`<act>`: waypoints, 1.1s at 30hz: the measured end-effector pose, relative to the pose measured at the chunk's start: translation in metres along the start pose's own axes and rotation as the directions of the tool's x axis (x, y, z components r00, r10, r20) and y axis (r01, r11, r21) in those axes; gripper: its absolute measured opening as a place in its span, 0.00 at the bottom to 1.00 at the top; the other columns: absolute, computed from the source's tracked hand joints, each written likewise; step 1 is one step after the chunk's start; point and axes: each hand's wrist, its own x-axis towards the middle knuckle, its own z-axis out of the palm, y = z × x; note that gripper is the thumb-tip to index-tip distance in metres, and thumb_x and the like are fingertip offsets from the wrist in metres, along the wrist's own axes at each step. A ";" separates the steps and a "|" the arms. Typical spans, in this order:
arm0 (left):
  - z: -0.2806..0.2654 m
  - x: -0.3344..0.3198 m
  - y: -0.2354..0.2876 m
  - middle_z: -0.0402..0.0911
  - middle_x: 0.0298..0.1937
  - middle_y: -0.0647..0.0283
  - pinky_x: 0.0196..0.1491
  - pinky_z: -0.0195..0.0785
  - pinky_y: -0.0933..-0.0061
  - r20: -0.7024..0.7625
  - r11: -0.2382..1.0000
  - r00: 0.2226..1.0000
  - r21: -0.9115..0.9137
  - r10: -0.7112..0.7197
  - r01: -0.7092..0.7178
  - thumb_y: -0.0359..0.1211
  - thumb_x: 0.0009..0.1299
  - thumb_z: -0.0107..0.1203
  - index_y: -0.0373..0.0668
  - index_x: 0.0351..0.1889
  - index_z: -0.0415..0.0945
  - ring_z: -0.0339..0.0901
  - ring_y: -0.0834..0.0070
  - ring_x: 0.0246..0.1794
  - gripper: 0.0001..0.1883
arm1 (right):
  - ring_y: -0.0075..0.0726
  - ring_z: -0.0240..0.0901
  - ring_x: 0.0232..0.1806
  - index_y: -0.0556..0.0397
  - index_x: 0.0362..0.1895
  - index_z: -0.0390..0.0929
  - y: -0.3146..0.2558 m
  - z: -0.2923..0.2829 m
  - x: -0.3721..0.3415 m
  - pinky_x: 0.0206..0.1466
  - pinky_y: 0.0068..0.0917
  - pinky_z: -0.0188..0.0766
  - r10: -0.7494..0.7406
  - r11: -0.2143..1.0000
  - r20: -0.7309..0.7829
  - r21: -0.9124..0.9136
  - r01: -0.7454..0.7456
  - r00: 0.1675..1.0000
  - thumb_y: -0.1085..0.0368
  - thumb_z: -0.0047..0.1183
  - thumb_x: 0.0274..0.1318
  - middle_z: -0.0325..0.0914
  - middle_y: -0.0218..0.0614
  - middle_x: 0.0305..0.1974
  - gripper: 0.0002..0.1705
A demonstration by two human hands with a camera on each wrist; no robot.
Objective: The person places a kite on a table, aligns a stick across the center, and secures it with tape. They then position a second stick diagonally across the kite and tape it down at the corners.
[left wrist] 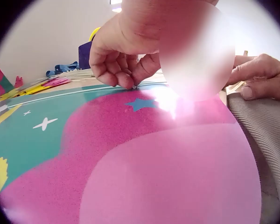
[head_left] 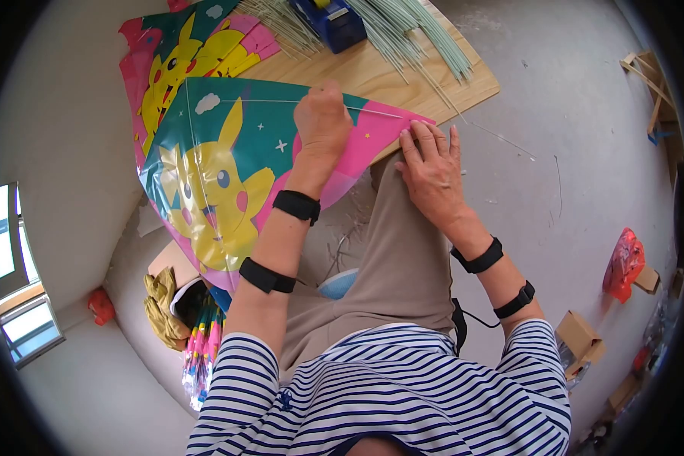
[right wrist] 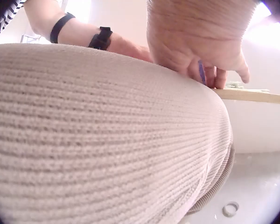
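Pinching the thin pale rod (head_left: pixel 258 101) between thumb and fingertips, my left hand (head_left: pixel 324 133) is the nearer one to it, directly over the printed sheet (head_left: pixel 239 186). The rod's long axis passes through this grip, running out leftward across the green part and rightward toward the pink corner (head_left: pixel 387 125). There my right hand (head_left: pixel 438 186) rests, its fingers apart and reaching forward, fingertips at the corner. The sheet lies under my pinch, spreading left and back toward my body, partly over the table (head_left: pixel 311 70).
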 end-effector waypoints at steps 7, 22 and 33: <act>0.002 0.000 0.008 0.79 0.30 0.48 0.37 0.70 0.50 -0.004 0.998 1.000 -0.055 -0.014 0.014 0.24 0.56 0.54 0.38 0.28 0.71 0.78 0.47 0.35 0.04 | 0.51 0.59 0.67 0.59 0.60 0.72 0.001 0.002 -0.001 0.72 0.66 0.48 0.009 0.999 -0.015 0.037 -0.009 1.000 0.64 0.62 0.50 0.63 0.46 0.64 0.31; 0.005 0.002 0.013 0.80 0.28 0.48 0.32 0.74 0.54 -0.036 0.998 0.997 -0.009 0.062 -0.062 0.25 0.55 0.58 0.39 0.29 0.73 0.82 0.50 0.30 0.06 | 0.49 0.60 0.68 0.54 0.61 0.74 0.003 -0.004 -0.001 0.72 0.64 0.47 0.022 0.999 0.002 0.026 -0.022 1.000 0.64 0.61 0.54 0.67 0.43 0.63 0.29; 0.002 0.003 0.013 0.80 0.31 0.48 0.37 0.71 0.51 0.029 0.998 0.999 -0.052 -0.021 0.023 0.25 0.57 0.55 0.38 0.29 0.72 0.79 0.48 0.37 0.04 | 0.49 0.63 0.65 0.61 0.58 0.74 0.005 -0.003 0.000 0.70 0.67 0.50 -0.027 1.000 -0.034 0.003 0.028 0.999 0.62 0.63 0.49 0.69 0.44 0.61 0.31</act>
